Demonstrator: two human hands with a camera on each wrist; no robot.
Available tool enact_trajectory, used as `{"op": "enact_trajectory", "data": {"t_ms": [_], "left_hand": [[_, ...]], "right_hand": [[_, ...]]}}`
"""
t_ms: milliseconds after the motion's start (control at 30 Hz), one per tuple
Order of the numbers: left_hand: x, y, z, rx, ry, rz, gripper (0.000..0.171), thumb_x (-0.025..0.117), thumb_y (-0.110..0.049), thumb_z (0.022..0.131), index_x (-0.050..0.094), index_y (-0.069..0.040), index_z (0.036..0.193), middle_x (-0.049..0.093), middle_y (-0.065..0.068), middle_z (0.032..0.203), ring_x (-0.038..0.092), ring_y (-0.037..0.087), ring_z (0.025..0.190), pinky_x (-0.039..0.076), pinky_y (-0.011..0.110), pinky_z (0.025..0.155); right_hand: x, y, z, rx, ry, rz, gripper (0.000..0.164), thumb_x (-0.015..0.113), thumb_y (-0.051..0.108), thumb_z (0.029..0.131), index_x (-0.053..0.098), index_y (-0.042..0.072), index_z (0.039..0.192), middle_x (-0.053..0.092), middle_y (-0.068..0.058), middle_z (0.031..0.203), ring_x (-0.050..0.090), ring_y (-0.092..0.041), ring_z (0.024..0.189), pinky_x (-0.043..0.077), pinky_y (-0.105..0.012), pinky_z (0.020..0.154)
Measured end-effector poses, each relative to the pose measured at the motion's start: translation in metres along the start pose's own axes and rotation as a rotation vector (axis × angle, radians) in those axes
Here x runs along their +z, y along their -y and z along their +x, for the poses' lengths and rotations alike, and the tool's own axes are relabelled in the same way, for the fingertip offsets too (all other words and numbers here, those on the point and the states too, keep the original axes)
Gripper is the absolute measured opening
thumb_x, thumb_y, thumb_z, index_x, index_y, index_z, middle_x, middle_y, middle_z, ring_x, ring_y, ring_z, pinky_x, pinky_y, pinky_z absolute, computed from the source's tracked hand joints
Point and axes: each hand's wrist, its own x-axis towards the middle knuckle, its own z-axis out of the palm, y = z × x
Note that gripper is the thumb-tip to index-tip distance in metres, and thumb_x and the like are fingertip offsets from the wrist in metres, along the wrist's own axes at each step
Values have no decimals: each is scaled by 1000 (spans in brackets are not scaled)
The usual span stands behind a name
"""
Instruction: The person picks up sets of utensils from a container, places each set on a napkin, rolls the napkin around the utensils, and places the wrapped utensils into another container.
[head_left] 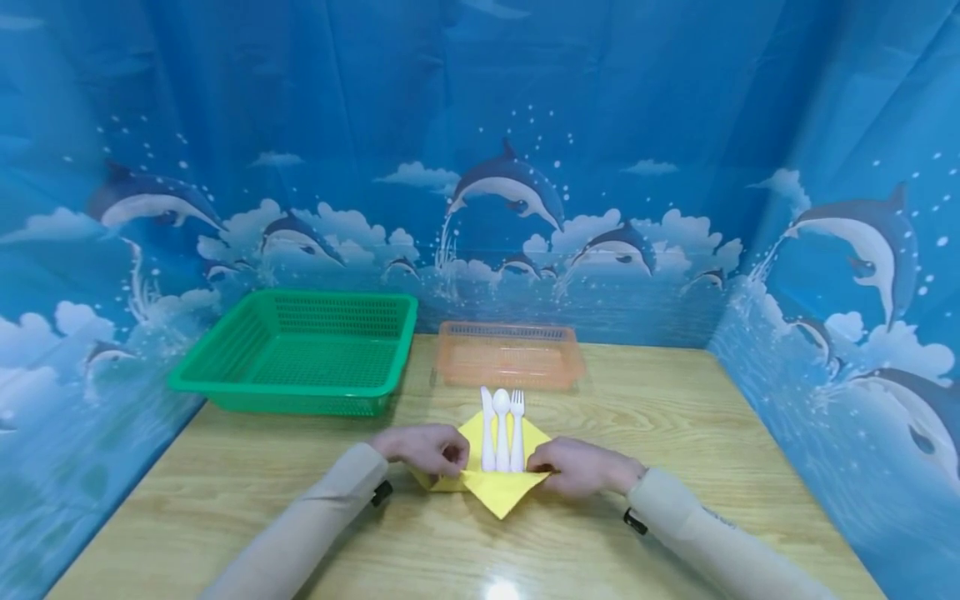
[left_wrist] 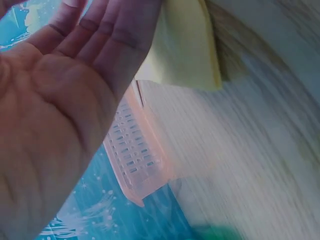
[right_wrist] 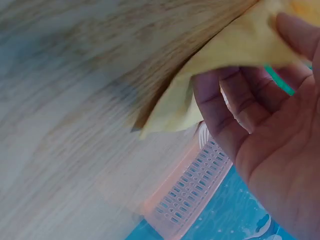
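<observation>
A yellow napkin (head_left: 498, 492) lies cornerwise on the table, its near part turned so that one point faces the front. On it, side by side, are a white knife (head_left: 487, 433), a white spoon (head_left: 502, 429) and a white fork (head_left: 517, 429), handles toward me and their lower ends hidden by the fold. My left hand (head_left: 429, 450) pinches the napkin at the fold's left end; its fingertips are out of sight in the left wrist view. At the right end my right hand (head_left: 581, 465) grips the edge, with the thumb (right_wrist: 295, 35) on the cloth and fingers curled under it.
A green plastic basket (head_left: 300, 390) stands at the back left. Just behind the cutlery is a smaller, see-through orange basket (head_left: 510, 379). Blue curtains (head_left: 600, 100) with dolphins border the wooden table (head_left: 675, 408) at the back and sides.
</observation>
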Motion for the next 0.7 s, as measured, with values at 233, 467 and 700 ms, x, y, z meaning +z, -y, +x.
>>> {"op": "enact_trajectory", "data": {"t_ms": [233,467,700], "left_hand": [[1,-4,-1,17,28,98,32,85,-17,75,61,-18,96,59,-8,80,53,4,70,46,18,63],[-1,-8,6,51,-107,244,35,68,-21,92,47,-16,65,39,-9,58,35,4,54,30,18,53],[-6,-8,12,-37,-204,212,36,62,-24,97,45,-16,65,39,-7,59,36,7,53,33,20,51]], "right_hand": [[-3,-1,2,54,-6,91,18,54,18,99,72,17,99,60,14,75,49,3,62,51,-20,70],[-4,-8,4,86,-66,184,39,51,36,102,45,19,67,35,12,57,30,-1,51,34,-17,54],[-5,-18,9,128,-178,229,37,52,26,103,41,15,69,32,8,60,27,-4,51,30,-19,53]]}}
